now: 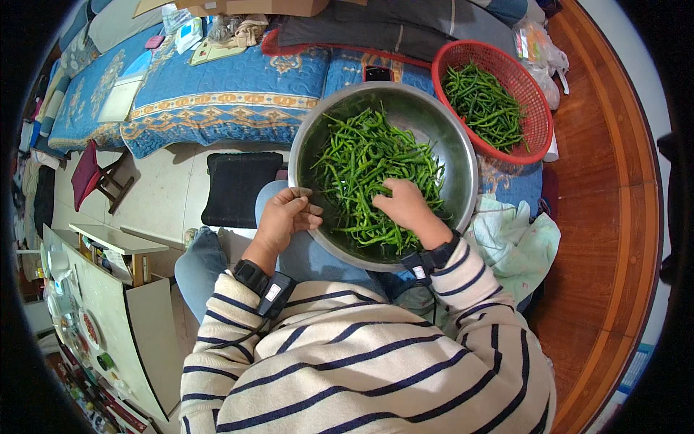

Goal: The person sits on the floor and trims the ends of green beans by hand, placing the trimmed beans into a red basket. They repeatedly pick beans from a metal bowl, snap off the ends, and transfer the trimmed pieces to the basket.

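A large stainless steel basin [300, 163] rests at my lap, with a heap of long green chili peppers [363, 146] inside. My right hand [406, 206] reaches over the near right part of the heap. Its thumb and forefinger close around a green pepper, while the other fingers are hidden beneath the hand. At the basin's near left rim is my left hand [284, 217], half curled with its fingers apart. Nothing shows in it. Both wrists wear black straps with small devices.
Beyond the basin to the right, a red plastic basket [534, 108] holds more green peppers. A phone [378, 74] lies on the blue quilted cover [217, 81]. A light green cloth [515, 244] lies at right. Left are a folding stool [89, 176], a black seat [241, 187] and a table [103, 304].
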`<state>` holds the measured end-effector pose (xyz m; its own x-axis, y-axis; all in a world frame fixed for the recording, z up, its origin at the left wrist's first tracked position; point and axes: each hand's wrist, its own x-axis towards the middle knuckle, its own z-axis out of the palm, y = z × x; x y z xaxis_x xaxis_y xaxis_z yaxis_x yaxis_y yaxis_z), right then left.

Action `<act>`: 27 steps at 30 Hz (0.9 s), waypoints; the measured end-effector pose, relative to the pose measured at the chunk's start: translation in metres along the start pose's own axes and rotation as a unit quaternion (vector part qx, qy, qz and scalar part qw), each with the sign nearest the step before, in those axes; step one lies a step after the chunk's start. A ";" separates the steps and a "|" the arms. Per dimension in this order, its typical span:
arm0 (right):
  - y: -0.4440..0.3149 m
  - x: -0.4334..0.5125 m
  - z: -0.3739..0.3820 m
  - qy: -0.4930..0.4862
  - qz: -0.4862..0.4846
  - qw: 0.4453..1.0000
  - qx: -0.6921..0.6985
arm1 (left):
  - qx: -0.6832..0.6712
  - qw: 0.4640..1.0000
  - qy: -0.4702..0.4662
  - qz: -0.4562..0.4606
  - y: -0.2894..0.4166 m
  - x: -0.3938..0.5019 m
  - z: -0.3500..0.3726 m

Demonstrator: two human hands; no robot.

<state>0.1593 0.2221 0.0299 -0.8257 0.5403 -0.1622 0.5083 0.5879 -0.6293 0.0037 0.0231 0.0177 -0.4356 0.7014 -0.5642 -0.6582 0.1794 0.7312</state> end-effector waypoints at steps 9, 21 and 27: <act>0.012 0.056 -0.021 0.047 -0.049 0.997 -0.041 | -0.006 1.000 -0.005 0.006 0.001 -0.001 0.001; 0.021 0.035 -0.051 0.065 -0.086 0.994 0.003 | -0.008 1.000 -0.014 -0.006 0.000 0.002 -0.003; 0.021 0.027 -0.072 0.038 0.038 0.945 0.322 | -0.007 1.000 -0.011 -0.007 0.001 0.001 -0.002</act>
<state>0.1658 0.2922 0.0665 -0.7601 0.6224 -0.1869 0.2913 0.0692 -0.9541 0.0017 0.0223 0.0171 -0.4120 0.7143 -0.5657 -0.6728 0.1801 0.7175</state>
